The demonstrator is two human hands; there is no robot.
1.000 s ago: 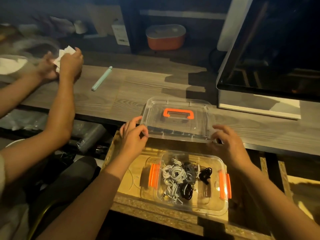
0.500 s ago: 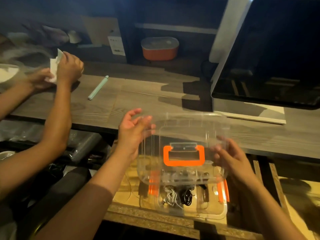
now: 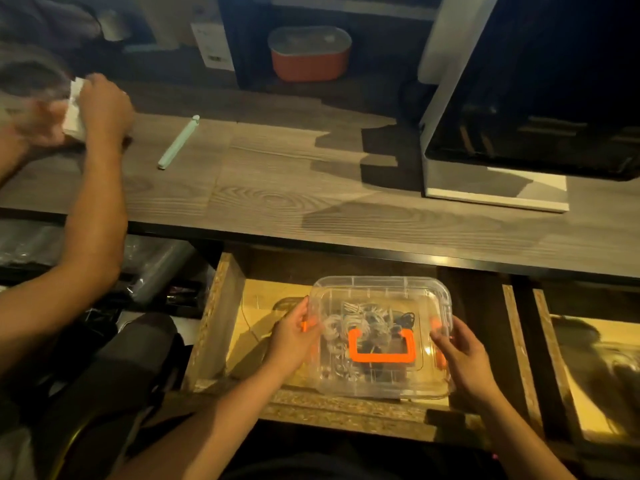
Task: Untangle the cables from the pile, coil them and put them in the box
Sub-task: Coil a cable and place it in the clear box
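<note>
A clear plastic box (image 3: 429, 391) sits in an open wooden drawer (image 3: 221, 306) below the desk edge. Its clear lid (image 3: 381, 289) with an orange handle (image 3: 379, 348) lies over the box. Coiled white and black cables (image 3: 360, 323) show through the lid. My left hand (image 3: 294, 337) grips the lid's left edge, with the fingers curled over it. At the right edge my right hand (image 3: 464, 355) holds the lid the same way. The box's orange side latches are mostly hidden by my hands.
Another person's arm (image 3: 93, 216) reaches over the grey wooden desk (image 3: 277, 195) at the left, hands on white paper (image 3: 74, 112). A mint-green pen (image 3: 178, 142) lies on the desk. A dark monitor (image 3: 533, 98) stands at the right, an orange container (image 3: 308, 53) behind.
My hands lifted the lid off the desk, carried it toward me and lowered it onto the box in the drawer. The other person's hands kept working the paper.
</note>
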